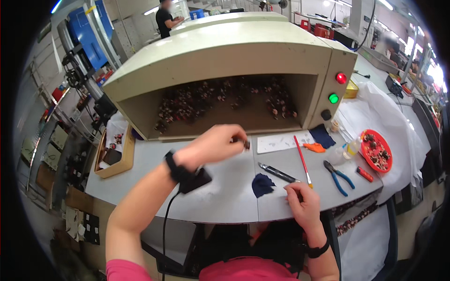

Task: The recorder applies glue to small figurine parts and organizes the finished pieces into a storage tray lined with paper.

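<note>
My left hand (216, 144) is raised over the grey worktable (220, 196), its fingers closed on a small dark piece (245, 144) at the fingertips. A black band with a cable is strapped on that wrist. My right hand (302, 201) rests near the table's front edge with fingers curled; whether it pinches something is not visible. It lies next to a dark blue cloth scrap (262, 184), a metal hand tool (277, 173) and a red-handled brush (303, 161).
A beige hooded cabinet (225, 56) with several small dark pieces inside stands behind, with red and green lamps on its right side. Blue-handled pliers (337, 177), a red dish of small parts (376, 150), a small bottle (351, 149) and an orange scrap lie right. A wooden tray (115, 159) sits left. Other people work far behind.
</note>
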### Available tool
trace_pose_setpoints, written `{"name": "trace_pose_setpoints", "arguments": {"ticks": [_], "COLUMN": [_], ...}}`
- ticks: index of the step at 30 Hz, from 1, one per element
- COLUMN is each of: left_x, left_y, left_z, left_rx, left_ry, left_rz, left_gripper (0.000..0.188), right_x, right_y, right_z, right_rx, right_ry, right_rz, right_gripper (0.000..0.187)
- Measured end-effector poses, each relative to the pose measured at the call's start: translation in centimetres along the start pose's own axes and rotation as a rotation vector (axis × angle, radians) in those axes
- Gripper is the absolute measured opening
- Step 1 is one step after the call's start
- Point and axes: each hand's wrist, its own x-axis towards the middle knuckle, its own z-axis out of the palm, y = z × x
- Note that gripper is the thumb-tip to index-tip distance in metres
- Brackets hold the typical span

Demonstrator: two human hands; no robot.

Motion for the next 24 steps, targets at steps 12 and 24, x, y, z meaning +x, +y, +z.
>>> {"name": "trace_pose_setpoints", "arguments": {"ticks": [12,24], "left_x": [-11.7,-11.9], "left_y": [1.0,1.0], "left_z": [13.8,13.8], "left_rx": [-1.063,-0.869], "left_ry": [0.099,0.131], "left_rz": [-0.172,-0.019], "left_gripper": [0.021,0.031], "right_x": [-2.2,-3.7], "right_y": [-3.2,-2.5], "right_z": [1.6,2.1], "right_rx": [0.089,0.185], "right_ry": [-0.383,-0.324], "right_rz": [-0.079,0.102], "right_gripper": [0.035,0.024]}}
